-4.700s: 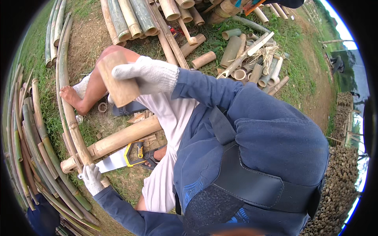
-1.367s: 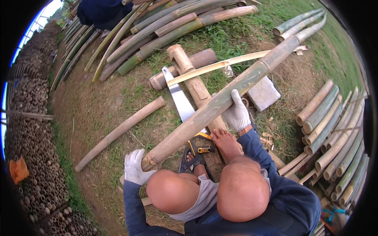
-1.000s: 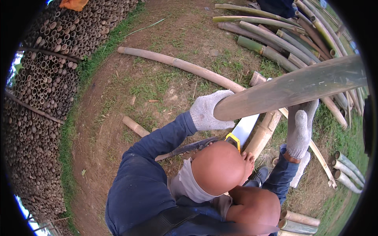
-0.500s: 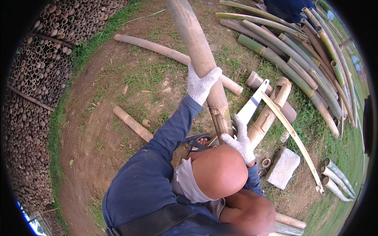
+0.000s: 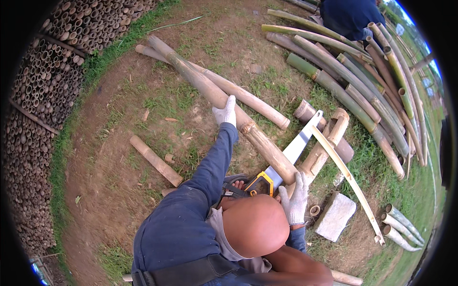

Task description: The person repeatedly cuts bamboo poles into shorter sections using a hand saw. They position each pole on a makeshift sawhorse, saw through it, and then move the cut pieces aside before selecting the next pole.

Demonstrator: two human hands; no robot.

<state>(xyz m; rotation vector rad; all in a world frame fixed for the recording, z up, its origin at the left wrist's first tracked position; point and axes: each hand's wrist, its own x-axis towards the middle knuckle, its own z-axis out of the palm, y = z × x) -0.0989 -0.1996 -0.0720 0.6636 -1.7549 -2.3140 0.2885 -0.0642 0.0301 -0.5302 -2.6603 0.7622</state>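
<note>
A thick brown bamboo pole (image 5: 200, 83) slants from the upper left down toward my knees. My left hand (image 5: 225, 113), in a white knitted glove, is closed round its middle. At the pole's near end my gloved right hand (image 5: 296, 198) is cupped against the tip, its fingers partly hidden by the pole. A hand saw (image 5: 298, 141) with a yellow and black handle lies beside that end, its handle near my right hand. Just right of the blade lie a notched, pale-ended bamboo piece (image 5: 320, 159) and a thin split bamboo strip (image 5: 344, 169).
A second bamboo pole (image 5: 245, 97) lies beyond mine, and a short piece (image 5: 155, 159) at left. A stone block (image 5: 335, 217) and bamboo ring (image 5: 315, 209) are right of my hand. Long bamboo poles (image 5: 350, 90) are heaped near another person (image 5: 350, 19). Stacked bamboo (image 5: 43, 95) lines the left.
The bamboo pole has swung, its far end going left and lower, with my left hand moving along. My right hand has shifted lower, round the near end. More of the saw handle shows.
</note>
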